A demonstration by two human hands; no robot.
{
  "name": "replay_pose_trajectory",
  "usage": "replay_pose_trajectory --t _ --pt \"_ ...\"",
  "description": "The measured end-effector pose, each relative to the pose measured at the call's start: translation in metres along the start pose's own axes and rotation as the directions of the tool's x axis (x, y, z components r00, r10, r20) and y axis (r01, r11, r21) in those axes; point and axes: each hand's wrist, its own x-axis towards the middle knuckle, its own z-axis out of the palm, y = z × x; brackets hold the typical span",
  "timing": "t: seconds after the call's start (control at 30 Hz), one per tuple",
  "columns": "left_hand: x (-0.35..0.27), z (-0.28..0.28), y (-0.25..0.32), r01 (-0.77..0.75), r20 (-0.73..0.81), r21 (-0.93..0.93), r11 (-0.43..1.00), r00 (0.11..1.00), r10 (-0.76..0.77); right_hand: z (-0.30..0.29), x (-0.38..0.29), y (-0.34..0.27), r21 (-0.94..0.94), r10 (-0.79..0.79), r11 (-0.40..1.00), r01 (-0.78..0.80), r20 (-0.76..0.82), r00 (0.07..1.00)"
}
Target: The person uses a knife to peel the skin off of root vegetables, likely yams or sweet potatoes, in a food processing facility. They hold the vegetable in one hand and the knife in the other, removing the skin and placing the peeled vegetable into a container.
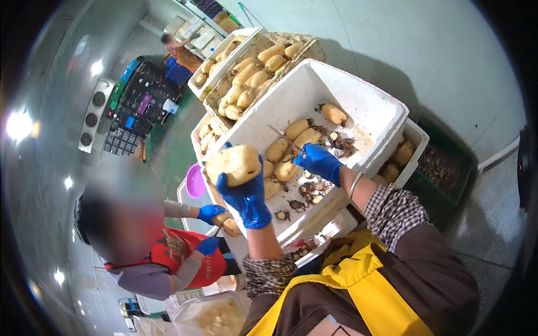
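In a blue glove, my left hand (248, 201) grips a pale, thick lotus root segment (233, 164) above the near-left rim of a white foam box (357, 96). My right hand (319, 163), also gloved in blue, is closed around a slim knife (286, 135). Its thin blade points up and left over the box; the handle is mostly hidden in my fist. Several lotus root segments (308, 137) lie inside, some with dark, hairy ends. Cut-off root ends (311, 191) are scattered across the box floor on the near side.
Left of me, a co-worker in a red apron (201, 260) holds lotus root (231, 227) in blue gloves. Filled foam boxes (290, 69) stand beyond mine. A box of trimmings (311, 248) sits below; a green crate (445, 168) is at right, near the wall. Another person (183, 54) works farther off.
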Motion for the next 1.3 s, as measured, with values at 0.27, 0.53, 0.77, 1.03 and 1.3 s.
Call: replay_pose_trajectory --t 0.27,0.53,0.77,1.03,1.3 --pt "0.004 -0.009 0.015 0.187 -0.197 0.715 0.673 0.978 -0.063 -0.047 -0.011 -0.040 0.237 0.014 0.971 -0.017 0.016 1.000" --pt "-0.017 -0.022 -0.017 0.329 -0.256 0.928 0.172 0.903 -0.345 -0.051 -0.013 -0.043 -0.531 -0.331 0.775 0.341 0.118 0.936" --pt "-0.024 -0.017 -0.027 0.319 -0.274 0.945 0.066 0.888 -0.370 -0.049 -0.012 -0.030 -0.511 -0.258 0.814 0.275 0.106 0.960" --pt "-0.026 0.000 -0.037 0.263 -0.318 0.938 -0.226 0.913 -0.256 -0.047 -0.007 -0.016 -0.512 -0.258 0.806 0.297 0.147 0.955" --pt "-0.028 0.001 -0.042 0.138 -0.255 0.862 -0.487 0.950 -0.182 -0.053 -0.014 -0.015 -0.528 -0.258 0.795 0.300 0.153 0.954"
